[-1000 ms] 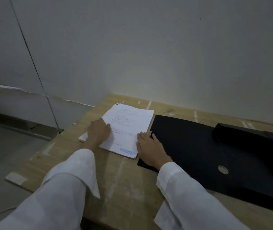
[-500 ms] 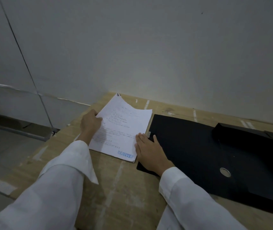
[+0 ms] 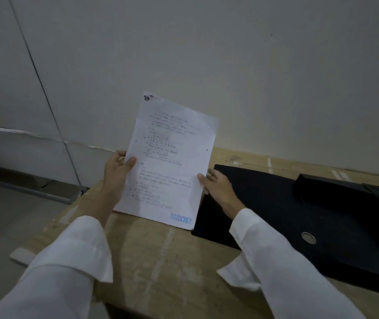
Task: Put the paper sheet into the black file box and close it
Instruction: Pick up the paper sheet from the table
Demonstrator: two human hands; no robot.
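A white paper sheet (image 3: 172,157) with printed lines and a blue "REJECTED" stamp at its lower right stands tilted up off the table. My left hand (image 3: 117,173) grips its left edge, thumb on the front. My right hand (image 3: 218,189) touches the sheet's right edge with the fingers spread, and I cannot tell whether it grips. The black file box (image 3: 299,215) lies flat on the table to the right, with a round metal snap (image 3: 308,237) on its flap and a raised black part (image 3: 326,189) at the back right.
The wooden table (image 3: 161,261) has its left edge close to my left arm, with floor below. A pale wall rises right behind the table.
The sheet has been lifted from flat on the table to nearly upright by my left hand. My right hand has risen from the table to the sheet's right edge.
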